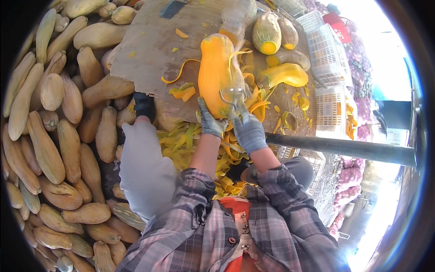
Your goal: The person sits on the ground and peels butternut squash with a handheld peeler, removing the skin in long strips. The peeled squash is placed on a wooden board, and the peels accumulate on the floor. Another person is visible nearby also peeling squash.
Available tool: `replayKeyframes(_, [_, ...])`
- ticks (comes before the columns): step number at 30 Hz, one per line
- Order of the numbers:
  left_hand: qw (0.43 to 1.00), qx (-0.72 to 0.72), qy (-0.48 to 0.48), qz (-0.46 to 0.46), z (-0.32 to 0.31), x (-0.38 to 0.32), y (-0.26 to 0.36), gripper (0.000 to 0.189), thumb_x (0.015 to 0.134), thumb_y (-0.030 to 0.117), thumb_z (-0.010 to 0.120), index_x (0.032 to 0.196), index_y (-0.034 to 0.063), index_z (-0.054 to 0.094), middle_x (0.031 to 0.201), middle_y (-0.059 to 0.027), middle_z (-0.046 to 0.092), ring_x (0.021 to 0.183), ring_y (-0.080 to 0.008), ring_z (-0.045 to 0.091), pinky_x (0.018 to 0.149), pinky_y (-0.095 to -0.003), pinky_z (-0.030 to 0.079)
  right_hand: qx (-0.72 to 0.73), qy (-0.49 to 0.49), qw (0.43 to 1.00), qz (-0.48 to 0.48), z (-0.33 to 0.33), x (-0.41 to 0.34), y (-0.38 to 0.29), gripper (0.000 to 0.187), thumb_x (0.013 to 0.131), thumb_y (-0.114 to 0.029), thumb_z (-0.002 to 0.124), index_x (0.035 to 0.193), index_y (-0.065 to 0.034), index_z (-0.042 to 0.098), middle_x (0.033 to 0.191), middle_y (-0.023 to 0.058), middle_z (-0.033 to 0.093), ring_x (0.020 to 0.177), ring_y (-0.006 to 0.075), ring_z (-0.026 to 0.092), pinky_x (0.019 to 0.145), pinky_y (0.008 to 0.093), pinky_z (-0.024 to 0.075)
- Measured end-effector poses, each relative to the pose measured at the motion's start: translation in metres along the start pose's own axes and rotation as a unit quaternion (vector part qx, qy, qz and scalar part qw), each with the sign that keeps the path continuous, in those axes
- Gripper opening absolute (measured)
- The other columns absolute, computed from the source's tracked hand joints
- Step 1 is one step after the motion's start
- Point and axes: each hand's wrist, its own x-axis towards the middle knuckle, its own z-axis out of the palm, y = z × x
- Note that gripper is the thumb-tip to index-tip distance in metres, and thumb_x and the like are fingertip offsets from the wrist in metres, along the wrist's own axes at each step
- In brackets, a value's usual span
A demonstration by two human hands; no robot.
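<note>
A long squash (214,73), mostly peeled to orange flesh, stands tilted over the board in front of me. My left hand (212,119), in a grey knit glove, grips its near lower end. In the matching glove, my right hand (249,129) holds a metal peeler (232,94) against the squash's right side. Blur hides part of the peeler and its contact with the flesh. A thin strip of peel (239,52) curls off near the upper right side. More orange peelings (260,105) lie just beyond my right hand.
A wooden board (146,51) carries cut squashes (267,32) and a peeled yellow piece (287,74). Unpeeled squashes (46,146) are heaped at left. Peel (180,139) piles below. White crates (328,51), mesh sacks (350,178) and a dark pole (340,148) stand right.
</note>
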Motion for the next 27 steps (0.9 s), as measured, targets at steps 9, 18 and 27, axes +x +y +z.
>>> replayKeyframes(9, [0.995,-0.047,-0.058,-0.07,-0.013,0.015,0.005,0.088,0.08,0.075,0.063,0.145,0.0177,0.045,0.147,-0.0086,0.046,0.129,-0.0353,0.05,0.103,-0.0569,0.048,0.051,0.088,0.979,-0.177,0.006,-0.061,0.045,0.031,0.096,-0.017,0.056,0.126,-0.008,0.054,0.143,0.0262,0.047,0.1,0.0388,0.067,0.088,0.0412,0.0563])
replayKeyframes(18, [0.992,0.001,-0.032,-0.118,-0.011,-0.004,0.003,0.093,0.079,0.086,0.046,0.147,0.0229,0.043,0.148,-0.0124,0.045,0.131,-0.039,0.047,0.099,-0.0593,0.047,0.042,0.029,0.999,0.017,-0.066,0.219,-0.023,0.061,0.095,-0.051,0.047,0.142,-0.0124,0.052,0.136,0.0244,0.057,0.125,0.0401,0.056,0.105,0.0452,0.044])
replayKeyframes(27, [0.99,-0.103,-0.044,-0.082,-0.015,0.006,-0.005,0.088,0.08,0.076,0.061,0.144,0.0184,0.046,0.145,-0.011,0.048,0.131,-0.0355,0.048,0.103,-0.0553,0.047,-0.049,-0.066,0.997,0.005,-0.053,0.206,-0.018,0.059,0.099,-0.051,0.041,0.133,-0.0064,0.059,0.121,0.0261,0.064,0.114,0.042,0.061,0.098,0.0475,0.0468])
